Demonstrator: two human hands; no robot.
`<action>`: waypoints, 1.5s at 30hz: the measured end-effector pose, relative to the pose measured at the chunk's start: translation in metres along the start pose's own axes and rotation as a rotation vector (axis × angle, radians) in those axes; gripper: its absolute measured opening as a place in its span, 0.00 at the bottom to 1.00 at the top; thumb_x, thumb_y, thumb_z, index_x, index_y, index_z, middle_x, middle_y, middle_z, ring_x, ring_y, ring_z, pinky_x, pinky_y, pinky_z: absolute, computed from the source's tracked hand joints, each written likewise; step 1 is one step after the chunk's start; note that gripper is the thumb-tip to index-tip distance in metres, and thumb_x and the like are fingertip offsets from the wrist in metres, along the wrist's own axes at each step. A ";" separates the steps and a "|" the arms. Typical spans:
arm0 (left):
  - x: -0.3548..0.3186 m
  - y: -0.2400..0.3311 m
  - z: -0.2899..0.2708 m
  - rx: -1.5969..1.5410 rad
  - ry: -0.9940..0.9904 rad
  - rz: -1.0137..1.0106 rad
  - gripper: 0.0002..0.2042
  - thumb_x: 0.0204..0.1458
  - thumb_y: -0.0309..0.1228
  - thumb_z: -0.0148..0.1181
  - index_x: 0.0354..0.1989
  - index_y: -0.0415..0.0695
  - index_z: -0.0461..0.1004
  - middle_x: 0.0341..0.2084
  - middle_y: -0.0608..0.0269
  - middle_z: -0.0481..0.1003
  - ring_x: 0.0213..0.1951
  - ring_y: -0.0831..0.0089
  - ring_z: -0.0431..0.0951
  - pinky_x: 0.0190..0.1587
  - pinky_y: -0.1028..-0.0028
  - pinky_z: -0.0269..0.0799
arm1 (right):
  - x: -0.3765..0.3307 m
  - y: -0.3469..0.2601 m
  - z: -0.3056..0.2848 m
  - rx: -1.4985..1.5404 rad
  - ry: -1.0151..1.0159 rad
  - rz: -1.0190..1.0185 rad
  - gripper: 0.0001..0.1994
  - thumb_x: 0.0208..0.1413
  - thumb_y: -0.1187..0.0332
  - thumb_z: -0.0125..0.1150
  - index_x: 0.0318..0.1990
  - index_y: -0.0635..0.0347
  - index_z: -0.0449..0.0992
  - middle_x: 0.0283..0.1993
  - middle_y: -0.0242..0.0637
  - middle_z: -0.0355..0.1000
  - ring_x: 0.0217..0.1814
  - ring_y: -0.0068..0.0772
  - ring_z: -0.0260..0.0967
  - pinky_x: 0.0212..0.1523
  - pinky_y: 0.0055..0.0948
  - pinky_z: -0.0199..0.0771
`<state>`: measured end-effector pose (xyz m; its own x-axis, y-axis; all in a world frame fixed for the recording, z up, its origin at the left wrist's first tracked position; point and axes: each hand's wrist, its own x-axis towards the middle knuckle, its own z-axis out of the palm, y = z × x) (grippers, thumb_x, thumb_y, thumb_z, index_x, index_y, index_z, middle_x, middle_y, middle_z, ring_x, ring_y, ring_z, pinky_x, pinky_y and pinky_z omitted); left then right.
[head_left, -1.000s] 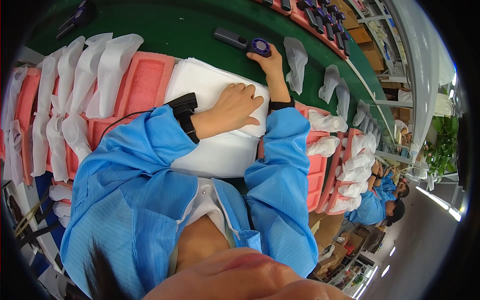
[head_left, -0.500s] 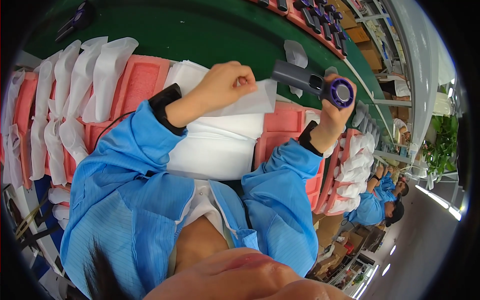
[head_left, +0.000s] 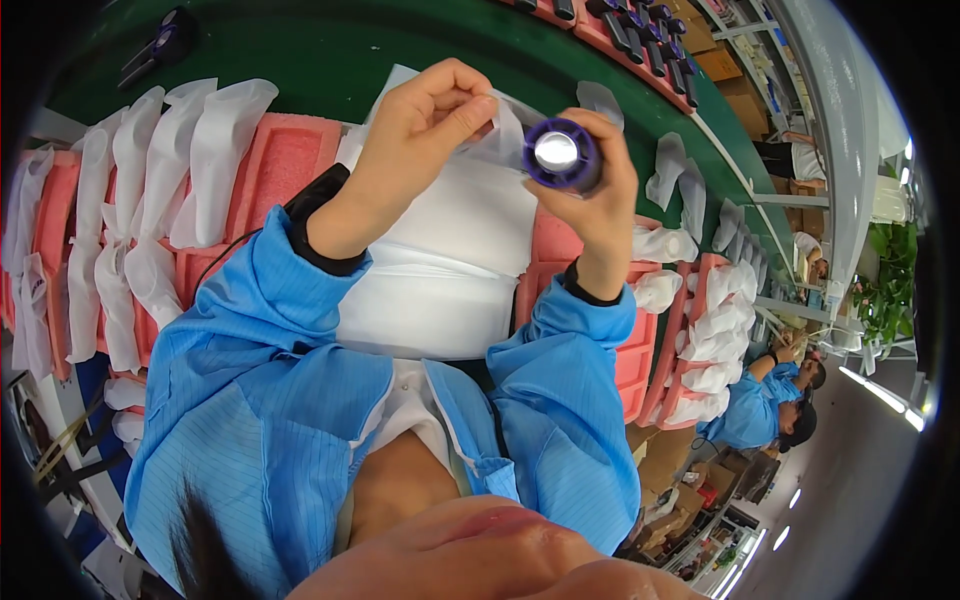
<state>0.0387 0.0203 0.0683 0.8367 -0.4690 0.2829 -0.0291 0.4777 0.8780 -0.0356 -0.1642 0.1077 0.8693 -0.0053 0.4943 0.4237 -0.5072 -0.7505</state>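
Note:
My left hand [head_left: 425, 130] is closed, thumb and fingers pinching a thin translucent white sleeve [head_left: 510, 125] by its edge. Beside it, my right hand [head_left: 603, 190] grips a dark grey handheld fan-like device with a purple ring and a shiny round centre [head_left: 560, 152]. The ring end faces up at me, and the handle is mostly hidden behind it. Device and sleeve are close together; whether the handle is inside the sleeve I cannot tell. Below both hands lies a stack of flat white sleeves [head_left: 430, 300].
Pink trays [head_left: 290, 165] on the left hold several sleeve-wrapped pieces [head_left: 215, 160]. More wrapped pieces [head_left: 715, 330] fill trays on the right. Across the green table [head_left: 330, 45] lie one bare device [head_left: 160, 48] and a tray of several [head_left: 650, 40]. A co-worker in blue [head_left: 765, 405] is at far right.
The device has swung from sideways to ring end toward me and moved left to the sleeve. My left hand has raised the sleeve away from the stack.

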 end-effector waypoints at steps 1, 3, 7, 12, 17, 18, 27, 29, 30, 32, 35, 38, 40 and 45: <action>0.000 -0.001 -0.001 -0.152 -0.004 -0.010 0.06 0.57 0.30 0.57 0.38 0.42 0.70 0.31 0.70 0.74 0.35 0.80 0.73 0.40 0.80 0.67 | 0.002 0.001 0.006 -0.136 -0.018 -0.058 0.31 0.27 0.80 0.71 0.48 0.63 0.71 0.45 0.41 0.69 0.46 0.34 0.68 0.47 0.30 0.69; 0.000 -0.001 -0.004 -0.204 -0.007 -0.080 0.05 0.58 0.30 0.56 0.39 0.43 0.70 0.32 0.69 0.74 0.36 0.80 0.73 0.42 0.79 0.66 | 0.002 0.000 0.014 -0.271 -0.035 -0.115 0.32 0.28 0.81 0.72 0.49 0.62 0.72 0.46 0.40 0.68 0.46 0.34 0.68 0.47 0.30 0.70; 0.000 0.000 -0.005 -0.324 -0.012 -0.209 0.05 0.59 0.30 0.54 0.41 0.46 0.68 0.34 0.68 0.74 0.40 0.78 0.72 0.47 0.75 0.66 | 0.000 -0.002 0.023 -0.300 0.032 -0.121 0.35 0.26 0.80 0.73 0.52 0.55 0.75 0.43 0.39 0.66 0.44 0.38 0.68 0.42 0.30 0.72; -0.001 0.003 -0.004 -0.339 0.046 -0.183 0.06 0.59 0.29 0.53 0.43 0.46 0.68 0.34 0.68 0.74 0.39 0.78 0.72 0.46 0.75 0.66 | -0.003 -0.002 0.033 -0.393 -0.003 -0.176 0.38 0.25 0.80 0.73 0.54 0.53 0.74 0.43 0.38 0.65 0.43 0.38 0.68 0.41 0.30 0.72; -0.006 0.007 0.005 -0.095 -0.010 0.061 0.08 0.57 0.24 0.54 0.44 0.44 0.70 0.30 0.66 0.75 0.33 0.77 0.73 0.38 0.78 0.69 | -0.006 -0.002 0.044 -0.501 0.014 -0.148 0.40 0.25 0.79 0.74 0.56 0.52 0.73 0.44 0.39 0.65 0.43 0.36 0.68 0.39 0.29 0.71; -0.007 0.006 0.008 -0.095 -0.011 0.060 0.08 0.57 0.24 0.54 0.44 0.44 0.70 0.30 0.66 0.75 0.33 0.77 0.73 0.38 0.78 0.69 | -0.006 -0.002 0.045 -0.537 0.036 -0.149 0.40 0.25 0.80 0.73 0.57 0.52 0.73 0.44 0.39 0.65 0.43 0.36 0.68 0.38 0.29 0.71; -0.016 0.000 0.016 0.699 -0.015 0.610 0.07 0.49 0.18 0.60 0.37 0.39 0.77 0.28 0.59 0.77 0.29 0.69 0.78 0.31 0.77 0.73 | -0.006 0.006 0.042 -0.545 0.159 -0.142 0.42 0.26 0.81 0.72 0.59 0.52 0.71 0.43 0.39 0.66 0.42 0.36 0.67 0.36 0.28 0.70; -0.018 0.001 0.018 0.695 -0.008 0.593 0.07 0.48 0.17 0.60 0.36 0.39 0.77 0.25 0.59 0.77 0.28 0.68 0.78 0.29 0.78 0.73 | -0.006 0.011 0.046 -0.552 0.172 -0.153 0.41 0.24 0.79 0.73 0.57 0.52 0.72 0.43 0.38 0.65 0.38 0.36 0.66 0.34 0.29 0.71; -0.017 0.000 0.017 0.695 -0.008 0.591 0.07 0.48 0.17 0.60 0.36 0.39 0.77 0.25 0.59 0.77 0.28 0.68 0.78 0.29 0.78 0.73 | -0.006 0.013 0.047 -0.555 0.179 -0.159 0.41 0.24 0.78 0.73 0.57 0.52 0.72 0.43 0.38 0.64 0.36 0.37 0.66 0.33 0.30 0.72; -0.013 -0.006 0.014 0.701 0.016 0.595 0.10 0.47 0.17 0.60 0.38 0.41 0.77 0.29 0.59 0.76 0.29 0.69 0.78 0.29 0.78 0.73 | -0.004 0.020 0.048 -0.537 0.181 -0.159 0.39 0.25 0.77 0.74 0.56 0.55 0.71 0.44 0.39 0.65 0.37 0.37 0.67 0.34 0.30 0.72; -0.011 -0.002 0.013 0.739 0.031 0.571 0.12 0.44 0.18 0.61 0.39 0.43 0.77 0.33 0.60 0.75 0.30 0.68 0.77 0.28 0.77 0.72 | -0.004 0.028 0.050 -0.500 0.187 -0.162 0.37 0.28 0.76 0.74 0.55 0.59 0.70 0.44 0.39 0.65 0.38 0.37 0.68 0.35 0.30 0.72; -0.009 0.002 0.014 0.805 0.039 0.521 0.15 0.40 0.19 0.63 0.39 0.46 0.76 0.36 0.62 0.73 0.29 0.66 0.77 0.27 0.75 0.72 | -0.006 0.029 0.053 -0.088 0.306 0.101 0.32 0.37 0.77 0.73 0.53 0.62 0.64 0.44 0.38 0.66 0.46 0.30 0.67 0.42 0.25 0.70; -0.009 -0.005 0.018 0.858 -0.002 0.436 0.18 0.38 0.20 0.63 0.41 0.48 0.76 0.39 0.63 0.71 0.32 0.66 0.77 0.28 0.74 0.73 | -0.007 0.025 0.054 -0.106 0.285 0.118 0.31 0.38 0.76 0.73 0.52 0.62 0.63 0.44 0.38 0.66 0.47 0.30 0.67 0.42 0.25 0.71; -0.002 -0.013 0.010 0.876 0.068 0.462 0.20 0.36 0.24 0.67 0.43 0.50 0.76 0.41 0.63 0.71 0.37 0.65 0.77 0.31 0.71 0.74 | -0.011 0.017 0.056 0.042 0.204 0.170 0.31 0.40 0.75 0.74 0.51 0.62 0.61 0.47 0.40 0.66 0.49 0.30 0.67 0.43 0.26 0.73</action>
<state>0.0323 0.0077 0.0603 0.6702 -0.3186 0.6703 -0.7310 -0.1274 0.6704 -0.0240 -0.1243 0.0651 0.8613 -0.2630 0.4348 0.2900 -0.4481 -0.8456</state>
